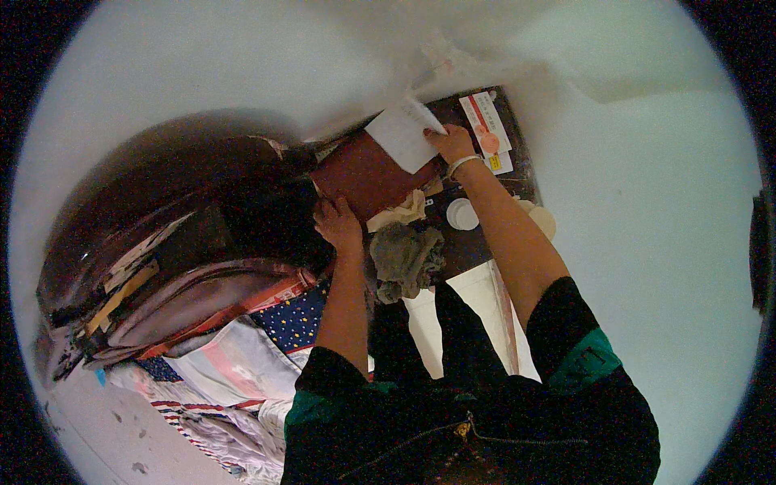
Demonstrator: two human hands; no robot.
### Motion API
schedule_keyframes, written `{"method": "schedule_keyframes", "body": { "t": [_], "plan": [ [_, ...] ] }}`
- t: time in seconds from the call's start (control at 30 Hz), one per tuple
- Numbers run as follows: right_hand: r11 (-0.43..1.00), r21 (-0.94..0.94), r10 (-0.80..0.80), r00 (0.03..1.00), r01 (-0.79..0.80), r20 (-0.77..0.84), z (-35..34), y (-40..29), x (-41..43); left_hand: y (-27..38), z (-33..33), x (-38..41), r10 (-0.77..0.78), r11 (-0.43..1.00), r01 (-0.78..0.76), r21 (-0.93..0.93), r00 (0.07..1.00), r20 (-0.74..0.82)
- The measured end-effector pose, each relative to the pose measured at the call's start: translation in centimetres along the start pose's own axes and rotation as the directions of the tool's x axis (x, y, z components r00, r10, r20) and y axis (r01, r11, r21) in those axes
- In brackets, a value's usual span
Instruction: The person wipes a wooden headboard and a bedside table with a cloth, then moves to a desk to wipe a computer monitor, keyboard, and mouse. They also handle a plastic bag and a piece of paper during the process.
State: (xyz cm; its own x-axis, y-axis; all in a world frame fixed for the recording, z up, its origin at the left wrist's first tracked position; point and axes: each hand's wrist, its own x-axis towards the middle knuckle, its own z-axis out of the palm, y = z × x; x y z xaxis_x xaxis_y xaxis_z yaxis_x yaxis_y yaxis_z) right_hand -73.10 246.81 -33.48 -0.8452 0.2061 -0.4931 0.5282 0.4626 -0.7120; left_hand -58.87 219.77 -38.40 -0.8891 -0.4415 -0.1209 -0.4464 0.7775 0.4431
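Observation:
My right hand (454, 144), with a pale bracelet at the wrist, pinches the right corner of a white sheet of paper (400, 133). The paper lies at a slant over a reddish-brown folder or book cover (364, 176), and faint marks show on it. At the lower left edge of that cover is my left hand (338, 223), fingers curled. Whether it grips the cover or only rests against it is hard to see. A crumpled grey-green cloth (406, 260) and a cream-coloured cloth or paper (400, 211) lie just below the cover.
On the dark tabletop (467, 260) are a white round lid or cup (462, 214) and a printed card (487, 124) with writing. A yellowish round thing (541, 219) shows behind my right forearm. At left stands a dark open bag or case (200, 182), above striped bedding (224, 370).

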Motion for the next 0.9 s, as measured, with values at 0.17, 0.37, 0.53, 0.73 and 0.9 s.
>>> {"method": "schedule_keyframes", "body": {
  "t": [0.17, 0.37, 0.53, 0.73, 0.9],
  "plan": [
    [0.921, 0.282, -0.094, 0.855, 0.270, -0.510, -1.6, -1.5, -2.4, -0.7, 0.5, 0.2, 0.028, 0.986, -0.021, 0.165, 0.999, -0.041],
    [0.997, 0.064, -0.015, 0.963, 0.033, -0.270, -3.0, -2.6, -2.8, -2.5, 2.4, 0.7, 0.179, 0.978, -0.159, 0.135, 0.973, -0.149],
    [0.941, -0.331, -0.097, 0.994, 0.075, -0.049, 0.9, -2.6, -1.8, -1.6, 0.0, 0.2, 0.288, 0.953, -0.272, 0.133, 0.950, -0.121],
    [0.844, -0.526, -0.280, 0.922, 0.104, -0.267, 0.8, 3.5, 2.9, -1.0, 2.7, 0.7, 0.492, 0.817, -0.412, 0.402, 0.863, -0.116],
    [0.986, -0.134, -0.151, 0.877, 0.100, -0.456, -0.6, -2.8, -1.9, -1.6, 0.3, 0.6, 0.225, 0.925, -0.192, 0.328, 0.972, -0.064]
  ]
}}
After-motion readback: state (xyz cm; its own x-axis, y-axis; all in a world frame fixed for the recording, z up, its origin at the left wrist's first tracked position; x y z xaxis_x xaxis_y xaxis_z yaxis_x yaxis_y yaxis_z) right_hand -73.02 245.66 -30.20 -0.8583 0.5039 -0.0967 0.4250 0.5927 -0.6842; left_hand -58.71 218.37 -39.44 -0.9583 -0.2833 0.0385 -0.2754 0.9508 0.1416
